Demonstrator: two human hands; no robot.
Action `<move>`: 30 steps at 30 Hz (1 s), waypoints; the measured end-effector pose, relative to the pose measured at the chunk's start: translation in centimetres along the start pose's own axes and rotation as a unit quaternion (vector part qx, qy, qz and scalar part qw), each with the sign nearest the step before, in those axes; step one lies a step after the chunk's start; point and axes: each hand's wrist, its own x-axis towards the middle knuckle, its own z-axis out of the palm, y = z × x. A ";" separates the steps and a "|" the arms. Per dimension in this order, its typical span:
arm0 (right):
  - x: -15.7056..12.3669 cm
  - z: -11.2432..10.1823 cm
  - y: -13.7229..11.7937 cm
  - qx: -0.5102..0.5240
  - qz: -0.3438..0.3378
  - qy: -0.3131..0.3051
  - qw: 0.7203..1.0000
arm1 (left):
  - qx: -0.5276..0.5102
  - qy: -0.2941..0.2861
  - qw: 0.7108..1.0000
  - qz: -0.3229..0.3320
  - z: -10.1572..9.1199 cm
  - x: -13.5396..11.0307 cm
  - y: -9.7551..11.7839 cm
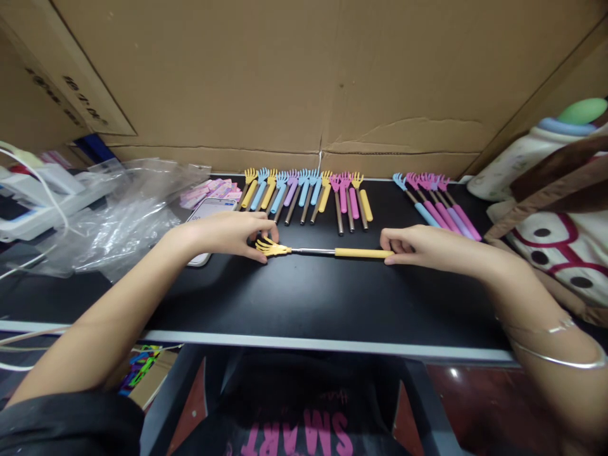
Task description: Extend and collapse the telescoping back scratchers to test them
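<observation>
A yellow back scratcher (363,253) with a silver metal rod lies crosswise in front of me, low over the black tabletop or on it. My left hand (223,234) is at its claw head, thumb on the near side and fingers on the far side. At the other end, my right hand (420,247) pinches the tip of the yellow handle between thumb and curled fingers. Behind the scratcher runs a row of several claw heads with metal rods, including a blue claw (281,180), beside loose handle sleeves such as a pink sleeve (354,204).
Several assembled back scratchers (444,212) lie at the right, near a fabric bag (560,234) and a white bottle (513,158). A phone (216,205), pink packets (221,190), clear plastic bags (128,215) and a power strip (38,196) with cables occupy the left. Cardboard (285,76) walls the back.
</observation>
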 end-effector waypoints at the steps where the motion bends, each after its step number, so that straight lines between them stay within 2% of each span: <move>1: 0.0 0.0 0.0 0.000 -0.001 0.000 1.000 | 0.000 0.002 1.000 0.003 0.0 0.0 0.0; 13: -0.2 -0.1 -0.2 0.014 0.012 -0.007 1.000 | -0.012 0.001 1.000 -0.004 0.0 -0.1 -0.6; 30: -0.4 -0.3 -0.4 0.010 0.017 -0.019 1.000 | -0.011 -0.041 0.998 -0.041 -0.6 -0.3 -0.5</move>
